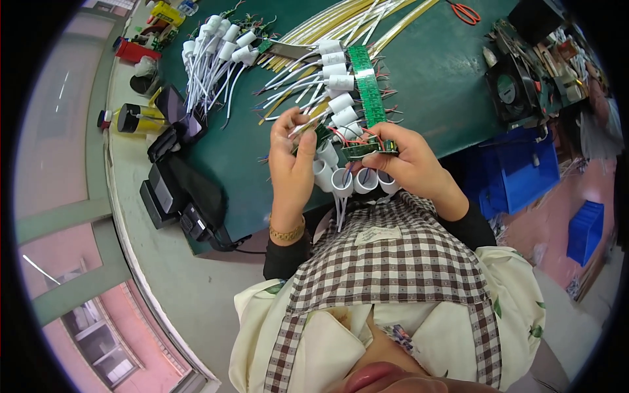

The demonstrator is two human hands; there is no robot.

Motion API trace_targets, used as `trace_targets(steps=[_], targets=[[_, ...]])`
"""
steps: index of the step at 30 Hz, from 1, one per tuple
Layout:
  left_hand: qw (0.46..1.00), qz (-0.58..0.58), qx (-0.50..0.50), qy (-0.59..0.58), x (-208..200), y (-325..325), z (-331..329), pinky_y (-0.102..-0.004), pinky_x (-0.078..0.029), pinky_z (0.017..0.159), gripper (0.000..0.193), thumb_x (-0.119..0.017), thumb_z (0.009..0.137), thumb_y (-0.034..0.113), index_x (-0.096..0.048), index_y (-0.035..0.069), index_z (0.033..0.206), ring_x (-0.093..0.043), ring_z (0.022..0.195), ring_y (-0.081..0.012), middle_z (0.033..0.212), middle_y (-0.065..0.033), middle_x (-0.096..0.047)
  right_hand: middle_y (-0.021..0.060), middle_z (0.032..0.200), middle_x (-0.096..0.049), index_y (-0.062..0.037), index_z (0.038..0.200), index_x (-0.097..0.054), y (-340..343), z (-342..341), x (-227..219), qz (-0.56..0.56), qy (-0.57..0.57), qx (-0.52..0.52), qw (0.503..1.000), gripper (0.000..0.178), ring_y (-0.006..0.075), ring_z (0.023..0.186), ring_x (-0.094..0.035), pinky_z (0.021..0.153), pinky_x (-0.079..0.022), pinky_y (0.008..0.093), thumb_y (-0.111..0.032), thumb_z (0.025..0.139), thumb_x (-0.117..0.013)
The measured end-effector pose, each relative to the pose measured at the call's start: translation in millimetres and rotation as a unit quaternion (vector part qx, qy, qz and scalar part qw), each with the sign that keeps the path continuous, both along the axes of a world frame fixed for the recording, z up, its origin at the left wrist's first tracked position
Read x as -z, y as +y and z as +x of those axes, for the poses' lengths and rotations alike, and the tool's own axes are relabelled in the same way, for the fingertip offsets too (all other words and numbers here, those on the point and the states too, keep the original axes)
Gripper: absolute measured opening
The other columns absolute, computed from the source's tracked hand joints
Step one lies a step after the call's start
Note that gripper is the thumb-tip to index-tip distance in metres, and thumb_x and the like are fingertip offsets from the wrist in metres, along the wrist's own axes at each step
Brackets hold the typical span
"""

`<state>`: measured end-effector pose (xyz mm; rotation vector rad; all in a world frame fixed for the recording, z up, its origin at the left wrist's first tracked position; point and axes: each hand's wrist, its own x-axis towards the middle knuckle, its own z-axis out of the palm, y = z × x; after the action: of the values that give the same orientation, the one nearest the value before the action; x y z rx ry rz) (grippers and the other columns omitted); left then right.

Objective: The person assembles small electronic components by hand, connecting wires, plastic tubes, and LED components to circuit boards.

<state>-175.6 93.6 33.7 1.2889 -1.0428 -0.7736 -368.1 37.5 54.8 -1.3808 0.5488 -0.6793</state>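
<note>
My right hand pinches a small green circuit board with red wires and small parts on it. Beside it, my left hand has its thumb and fingers curled about a white cable; its fingertips are partly hidden. Just past the hands, white plastic cylinders with cables lie in a row along a long green circuit board panel. Several open white cups sit at the table's near edge below my hands, wires showing inside.
A heap of white cylinders with cables lies far left on the green table. Yellow and white strips spread across the back, near orange-handled scissors. Black devices stand at left, a black fan and blue bin at right.
</note>
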Motion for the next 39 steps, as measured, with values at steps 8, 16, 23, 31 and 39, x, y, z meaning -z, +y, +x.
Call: trace_targets(steps=[8, 16, 23, 31, 39], targets=[[0.99, 0.015, 0.094, -0.102, -11.8, 2.5, 2.7, -0.0297, -0.044, 0.067, 0.02, -0.063, 0.084, 0.018, -0.055, 0.0, 0.088, -0.053, 0.07, -0.0187, 0.08, -0.007, -0.056, 0.007, 0.085, -0.067, 0.0019, 0.106, -0.058, -6.0, 8.6, 6.2, 0.098, -0.015, -0.01, 0.995, 0.022, 0.0088, 0.079, -0.062, 0.071, -0.048, 0.0237, 0.0, 0.084, -0.059], [0.956, -0.052, 0.143, -0.25, -38.5, 0.4, -14.4, -0.0326, -0.038, 0.045, 0.017, -0.064, 0.081, 0.013, -0.059, 0.005, 0.067, -0.051, 0.049, -0.0237, 0.058, -0.0079, -0.054, 0.0092, 0.085, -0.067, 0.0026, 0.1, -0.061, -3.8, 8.4, 1.4, -0.07, 0.02, -0.002, 0.997, 0.019, 0.0102, 0.076, -0.061, 0.07, -0.048, 0.0255, -0.001, 0.082, -0.061], [0.925, -0.074, 0.004, -0.372, -38.0, 5.7, -35.3, -0.0351, -0.039, 0.044, 0.021, -0.061, 0.082, 0.012, -0.055, 0.005, 0.064, -0.052, 0.049, -0.0253, 0.056, -0.0088, -0.052, 0.0106, 0.09, -0.067, 0.0028, 0.101, -0.061, 3.1, 10.4, 7.7, -0.161, 0.094, 0.09, 0.978, 0.023, 0.0113, 0.082, -0.061, 0.071, -0.048, 0.0271, -0.002, 0.08, -0.065], [0.962, -0.039, 0.095, -0.252, -38.0, 7.4, -22.5, -0.0343, -0.041, 0.052, 0.019, -0.058, 0.087, 0.016, -0.055, 0.003, 0.074, -0.053, 0.059, -0.0261, 0.067, -0.0109, -0.053, 0.0032, 0.099, -0.062, 0.0002, 0.108, -0.059, -3.2, 5.7, 9.0, -0.019, -0.027, 0.036, 0.999, 0.032, 0.0107, 0.09, -0.056, 0.082, -0.045, 0.0255, -0.004, 0.079, -0.069], [0.929, -0.214, 0.026, -0.302, -35.8, 5.2, -28.9, -0.0306, -0.043, 0.058, 0.018, -0.072, 0.071, 0.005, -0.058, 0.005, 0.084, -0.052, 0.067, -0.022, 0.078, -0.008, -0.051, 0.0044, 0.094, -0.063, 0.0019, 0.106, -0.061, -2.8, 8.1, 7.3, 0.139, -0.067, 0.049, 0.987, 0.023, 0.0076, 0.084, -0.057, 0.074, -0.047, 0.0226, -0.005, 0.085, -0.064]])
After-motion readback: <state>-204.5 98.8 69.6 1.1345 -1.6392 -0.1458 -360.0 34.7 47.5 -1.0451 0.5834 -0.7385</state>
